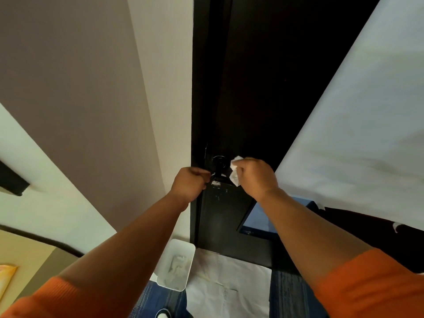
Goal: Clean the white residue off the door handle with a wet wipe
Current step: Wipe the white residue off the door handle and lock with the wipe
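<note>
Both arms are up at the dark door (pixel 252 88), orange sleeves (pixel 371 283) pushed back to the elbows. The left hand (pixel 189 184) is curled into a fist just left of the black door handle (pixel 218 166), its fingers (pixel 202 177) pressed together at the lever's end. The right hand (pixel 254 177) sits on the other side, fingers closed and pinching a crumpled wet wipe (pixel 235 173) against the handle's right side. White residue (pixel 216 183) shows on the lever, with faint smudges on the door face below. Pale walls (pixel 160 88) flank the door. Down on the blue carpet (pixel 160 297) stands a white bin (pixel 176 265), beside a white sheet (pixel 229 283) spread on the floor.
</note>
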